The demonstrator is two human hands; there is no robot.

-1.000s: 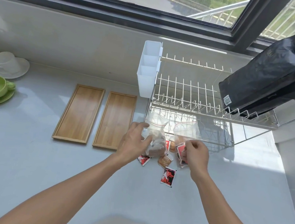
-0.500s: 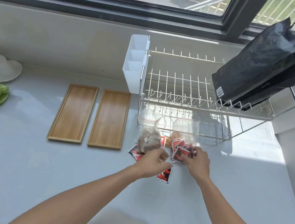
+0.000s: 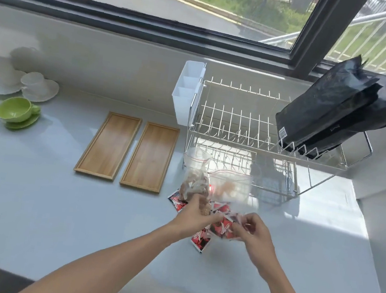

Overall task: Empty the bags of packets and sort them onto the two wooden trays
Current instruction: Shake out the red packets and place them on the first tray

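Observation:
Two empty wooden trays [image 3: 107, 145] [image 3: 150, 157] lie side by side on the white counter. To their right, a clear zip bag of brown packets [image 3: 195, 178] stands upright. Beside it is a second clear zip bag [image 3: 229, 187], blurred, with red packets [image 3: 223, 228] at its lower end. My left hand [image 3: 193, 218] grips that lower end from the left, just below the brown-packet bag. My right hand [image 3: 253, 231] pinches it from the right. Loose red packets [image 3: 177, 199] [image 3: 201, 241] lie on the counter around my hands.
A wire dish rack [image 3: 250, 129] with a white cutlery holder [image 3: 187, 92] stands right behind the bags. Black bags [image 3: 333, 107] lean on its right end. Green cups [image 3: 16, 110] and white cups [image 3: 37, 86] on saucers sit far left.
My left hand let go of the brown-packet bag and dropped to the red packets. Both hands now hold the second bag's lower end nearer to me. The camera tilted up.

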